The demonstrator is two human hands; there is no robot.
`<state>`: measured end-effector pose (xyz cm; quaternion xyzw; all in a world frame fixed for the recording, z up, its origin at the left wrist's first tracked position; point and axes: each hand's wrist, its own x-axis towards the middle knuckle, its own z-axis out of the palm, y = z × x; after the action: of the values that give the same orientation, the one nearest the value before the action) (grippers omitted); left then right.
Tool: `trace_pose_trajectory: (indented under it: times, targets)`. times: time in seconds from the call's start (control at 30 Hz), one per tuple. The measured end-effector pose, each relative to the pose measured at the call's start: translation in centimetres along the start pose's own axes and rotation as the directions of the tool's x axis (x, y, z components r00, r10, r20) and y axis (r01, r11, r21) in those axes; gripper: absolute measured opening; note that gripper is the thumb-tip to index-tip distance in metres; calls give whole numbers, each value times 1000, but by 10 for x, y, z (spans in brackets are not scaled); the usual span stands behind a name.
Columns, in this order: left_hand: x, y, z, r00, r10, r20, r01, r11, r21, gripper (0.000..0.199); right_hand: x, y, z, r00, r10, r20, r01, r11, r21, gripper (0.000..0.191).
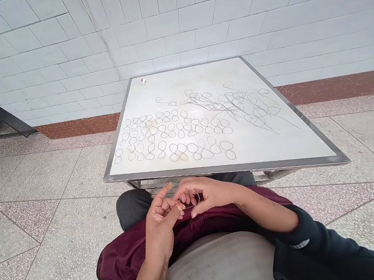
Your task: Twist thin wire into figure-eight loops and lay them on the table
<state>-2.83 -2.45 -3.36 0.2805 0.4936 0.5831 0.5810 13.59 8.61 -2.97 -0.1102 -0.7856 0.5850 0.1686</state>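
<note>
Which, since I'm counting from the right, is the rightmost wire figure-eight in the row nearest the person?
The wire figure-eight at that row's right end; every other one in the row lies to its left.

Type of premises not determinable; an indoor, workshop-like work corner is seen. Noted: white wall tiles (179, 20) above a reddish-brown skirting (80, 126), speckled stone-type floor (32, 178), and a metal-edged white table (192, 81) bearing rows of bent wire loops (179, 152).
</note>
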Motion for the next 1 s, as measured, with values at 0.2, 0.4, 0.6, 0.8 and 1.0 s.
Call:
trace_pose_trajectory:
  times: [0.2, 0.4, 0.6, 0.8, 1.0]
  targets:
    - [0, 2, 3, 1000, -27, 8, 28, 998, -48, 52, -1, 7, 3, 1000, 23, -19, -19, 984, 177, 43]
    - [0, -5, 4, 998, 51, -34, -52, 998, -26, 49, 0, 2, 7, 986, 73, -153, -65, 996, 55, 28]
    - [-1, -11, 8, 981, 158, -110, -152, 987, 59, 47, -2, -2, 10, 972, -1, -234, -41, 984, -174, 22]
    - [3, -15, 6, 976, 163, -145, -157, 986, 47, 46, 0, 8, 16, 967, 32, -251, -66, 990, -126, 29]
    - [2, -13, 5, 979, 161, -126, -159, 987, 27, 44, -1, 21, 21, 969, 64, -240, -41, 994, 100, 36]
